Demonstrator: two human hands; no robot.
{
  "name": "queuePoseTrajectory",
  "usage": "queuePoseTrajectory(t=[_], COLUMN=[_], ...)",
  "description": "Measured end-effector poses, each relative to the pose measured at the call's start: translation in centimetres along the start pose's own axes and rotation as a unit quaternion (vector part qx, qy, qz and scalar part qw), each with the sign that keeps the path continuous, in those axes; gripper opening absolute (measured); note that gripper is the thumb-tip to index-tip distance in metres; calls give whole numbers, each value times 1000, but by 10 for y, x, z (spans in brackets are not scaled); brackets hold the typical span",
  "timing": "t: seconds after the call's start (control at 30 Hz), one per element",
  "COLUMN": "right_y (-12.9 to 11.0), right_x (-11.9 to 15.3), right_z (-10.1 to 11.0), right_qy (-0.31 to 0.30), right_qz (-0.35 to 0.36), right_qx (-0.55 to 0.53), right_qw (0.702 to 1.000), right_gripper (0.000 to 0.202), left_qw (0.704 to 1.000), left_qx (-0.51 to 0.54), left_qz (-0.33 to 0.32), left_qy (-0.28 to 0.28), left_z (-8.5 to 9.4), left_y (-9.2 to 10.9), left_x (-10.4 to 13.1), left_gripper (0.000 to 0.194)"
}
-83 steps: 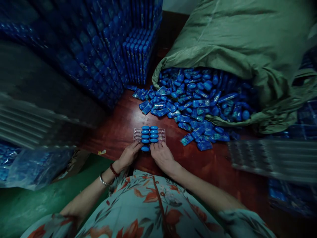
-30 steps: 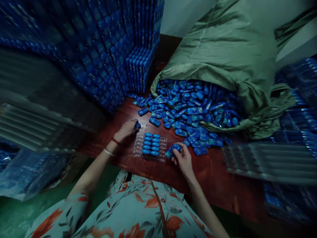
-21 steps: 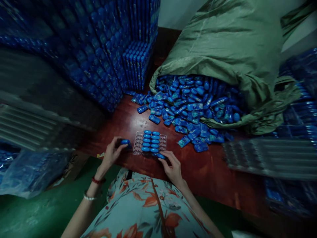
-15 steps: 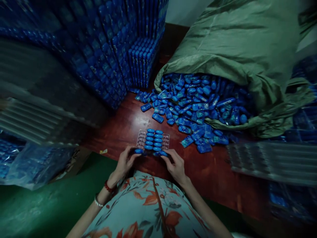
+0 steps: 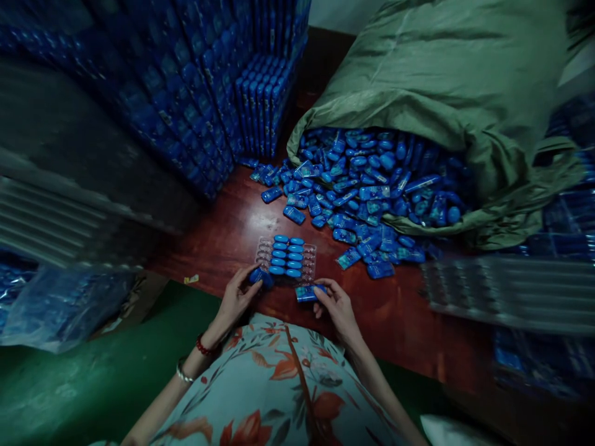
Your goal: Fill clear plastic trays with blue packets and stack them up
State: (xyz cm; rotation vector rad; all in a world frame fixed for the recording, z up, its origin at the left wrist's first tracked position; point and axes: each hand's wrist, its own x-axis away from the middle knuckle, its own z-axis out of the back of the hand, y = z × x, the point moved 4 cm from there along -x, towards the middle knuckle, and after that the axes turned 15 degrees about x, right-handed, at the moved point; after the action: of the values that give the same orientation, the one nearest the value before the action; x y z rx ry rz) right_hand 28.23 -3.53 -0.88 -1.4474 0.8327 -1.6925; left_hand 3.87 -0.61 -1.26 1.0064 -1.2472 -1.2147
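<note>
A clear plastic tray [image 5: 309,263] lies near the table's front edge, with two middle columns of blue oval packets [image 5: 293,256] standing in it and bare slots on both sides. At the tray's lower left corner, my left hand [image 5: 238,294] pinches a blue packet [image 5: 261,278]. My right hand [image 5: 335,305], just below the tray's lower right corner, holds another blue packet [image 5: 304,293] flat between thumb and fingers. Beyond the tray, many loose blue packets [image 5: 344,235] spill from a green sack [image 5: 418,105].
Tall stacks of filled blue trays [image 5: 260,105] rise at the back left. Stacked clear trays stand at the left [image 5: 51,223] and at the right [image 5: 502,294]. A small yellow scrap [image 5: 191,279] lies by the table's front edge [image 5: 162,263].
Both hands have shifted: the left packet is now tilted at the tray corner, and the right packet is lower and more fully in view. The camera view has moved slightly.
</note>
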Motion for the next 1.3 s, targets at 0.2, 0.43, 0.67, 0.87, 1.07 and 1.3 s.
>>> queuePoseTrajectory(t=[0.2, 0.43, 0.67, 0.87, 1.07, 1.3], right_y=[5, -21, -25, -23, -21, -37], right_x=[-2, 17, 22, 16, 13, 4], right_z=[4, -2, -19, -20, -21, -19], right_qy=[-1, 77, 42, 62, 38, -3], right_qz=[47, 342, 455, 464, 443, 441], right_qx=[49, 376, 507, 491, 514, 533], right_qw=[998, 858, 731, 734, 733, 722], right_gripper=[39, 32, 59, 54, 53, 52], left_qw=[990, 973, 972, 968, 976, 932], left_qx=[-103, -172, -134, -137, -148, -194], left_qz=[-81, -111, -162, -153, -148, -241], left_qy=[-52, -108, -101, -147, -60, -188], left_z=[5, 7, 7, -7, -5, -7], left_y=[12, 18, 36, 35, 31, 43], left_x=[8, 18, 20, 13, 11, 6], left_gripper=[36, 32, 18, 34, 38, 45])
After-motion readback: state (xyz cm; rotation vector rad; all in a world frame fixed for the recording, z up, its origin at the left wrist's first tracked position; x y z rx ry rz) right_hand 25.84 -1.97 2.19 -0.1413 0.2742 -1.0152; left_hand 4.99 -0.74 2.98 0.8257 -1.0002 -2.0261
